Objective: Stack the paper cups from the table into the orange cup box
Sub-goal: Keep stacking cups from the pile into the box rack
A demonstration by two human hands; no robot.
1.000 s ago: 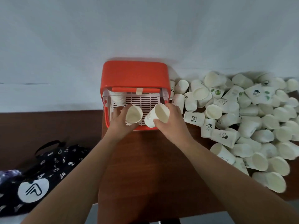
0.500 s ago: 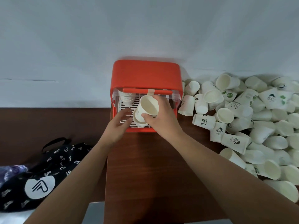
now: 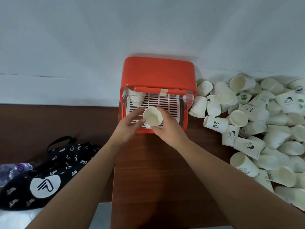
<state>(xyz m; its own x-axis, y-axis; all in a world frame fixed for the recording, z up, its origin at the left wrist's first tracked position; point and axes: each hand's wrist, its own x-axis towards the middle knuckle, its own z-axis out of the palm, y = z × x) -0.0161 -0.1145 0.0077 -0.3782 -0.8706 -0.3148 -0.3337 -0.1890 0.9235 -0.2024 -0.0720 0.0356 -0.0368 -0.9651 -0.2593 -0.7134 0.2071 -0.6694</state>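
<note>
The orange cup box (image 3: 158, 71) stands open at the table's far edge, with a white slatted tray inside. A short stack of paper cups (image 3: 136, 98) sits in its back left corner. My right hand (image 3: 168, 129) grips nested white paper cups (image 3: 152, 116), mouth up, over the tray's front part. My left hand (image 3: 127, 129) lies beside them with fingers stretched out, its thumb touching the cups' left side. A big pile of loose paper cups (image 3: 255, 123) covers the table to the right of the box.
The brown wooden table (image 3: 156, 171) is bare in front of the box. A black patterned bag (image 3: 41, 176) lies at the lower left beside a crumpled clear plastic thing (image 3: 9, 169). A pale wall rises right behind the box.
Each hand held one cup a second ago. The right hand's cup went into the left hand's cup, and the right hand now holds the nested pair lower over the tray while the left hand loosened.
</note>
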